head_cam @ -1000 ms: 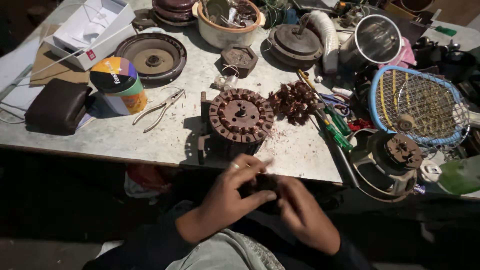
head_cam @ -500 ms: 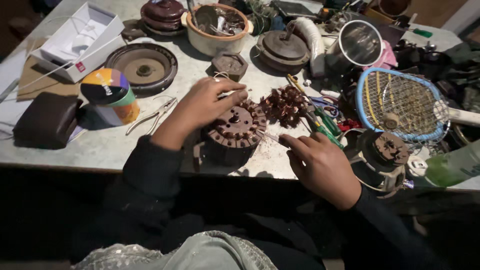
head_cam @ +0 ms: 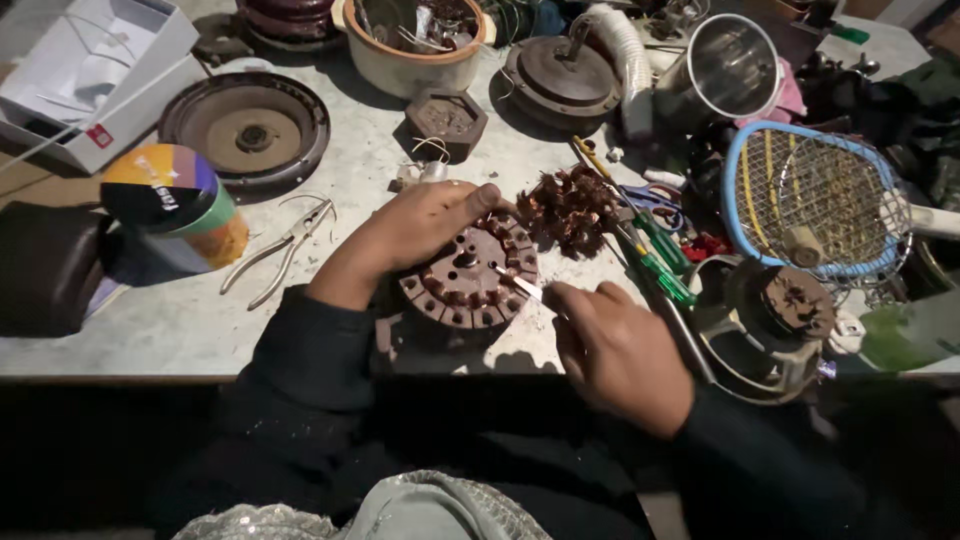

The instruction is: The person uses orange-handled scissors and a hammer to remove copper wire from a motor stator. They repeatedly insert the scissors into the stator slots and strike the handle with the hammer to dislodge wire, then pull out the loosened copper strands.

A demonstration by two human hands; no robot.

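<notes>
Round brown slotted motor stator (head_cam: 470, 275) sitting mid-tabletop (head_cam: 180, 330). Left hand (head_cam: 415, 235), moved in since half second ago, now gripping stator's far rim, fingers curled. Right hand (head_cam: 620, 350) pinching thin metal blade (head_cam: 518, 284), tip now touching stator's near-right slots. Copper wire clump (head_cam: 570, 205) lying behind stator.

Pale stone-look worktop (head_cam: 150, 330), cluttered; bright light on top; deep shadow below edge.
</notes>
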